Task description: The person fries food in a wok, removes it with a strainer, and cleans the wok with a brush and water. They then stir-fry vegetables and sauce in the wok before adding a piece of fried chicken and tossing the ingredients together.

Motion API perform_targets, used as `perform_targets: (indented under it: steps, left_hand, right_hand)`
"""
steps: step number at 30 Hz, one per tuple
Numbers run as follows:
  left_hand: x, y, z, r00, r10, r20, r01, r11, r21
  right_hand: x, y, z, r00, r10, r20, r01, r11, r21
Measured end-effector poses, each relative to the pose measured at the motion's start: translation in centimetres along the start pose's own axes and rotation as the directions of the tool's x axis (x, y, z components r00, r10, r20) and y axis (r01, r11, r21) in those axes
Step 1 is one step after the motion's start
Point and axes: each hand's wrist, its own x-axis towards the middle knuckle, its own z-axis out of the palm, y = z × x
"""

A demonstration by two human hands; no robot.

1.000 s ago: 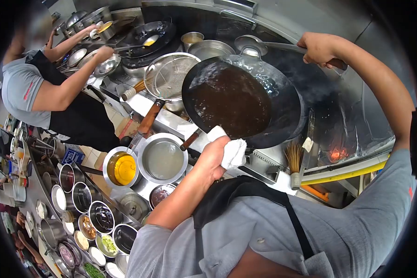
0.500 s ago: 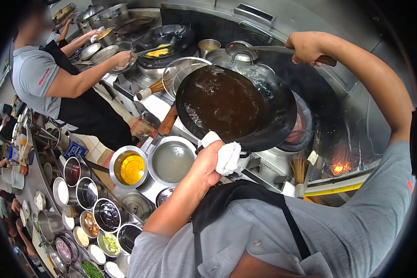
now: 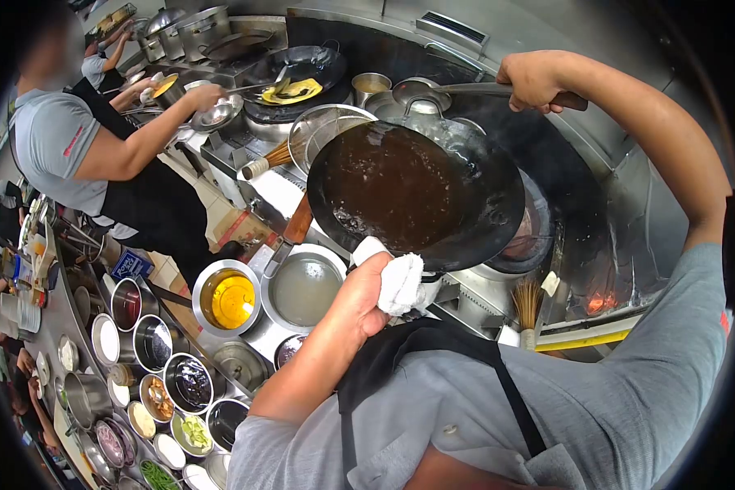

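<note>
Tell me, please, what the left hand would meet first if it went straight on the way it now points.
Probably the wok, directly ahead of the left hand and its white cloth, though exact depth is unclear.

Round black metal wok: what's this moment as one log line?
left hand: holding white cloth at near edge of wok | right hand: gripping long-handled metal ladle | contents: dark brown liquid

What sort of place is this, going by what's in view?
Probably a restaurant kitchen: a big wok of dark liquid, a co-worker in a black apron at another wok, and metal containers of ingredients packed together.
</note>
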Motion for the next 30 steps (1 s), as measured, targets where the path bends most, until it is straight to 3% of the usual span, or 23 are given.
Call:
perform_targets:
  steps: [16, 18, 21, 30]
  left_hand:
    - [-1.5, 0.5, 1.0, 0.998, -0.063, -0.006, 0.063, 0.998, -0.023]
    - [-1.6, 0.6, 1.2, 0.998, -0.060, -0.033, 0.060, 0.998, -0.014]
    - [-1.6, 0.5, 1.4, 0.998, -0.066, 0.001, 0.066, 0.998, -0.004]
    - [-1.6, 0.6, 1.9, 0.996, -0.088, -0.004, 0.088, 0.996, -0.029]
  right_hand:
    - [-0.3, -0.1, -0.5, 0.999, 0.004, 0.037, -0.006, 0.999, 0.036]
    - [0.1, 0.3, -0.6, 0.997, 0.027, 0.074, -0.036, 0.992, 0.117]
    - [-0.7, -0.7, -0.7, 0.999, 0.036, 0.016, -0.036, 0.999, -0.001]
    - [-0.3, -0.5, -1.0, 0.997, 0.052, 0.058, -0.056, 0.996, 0.071]
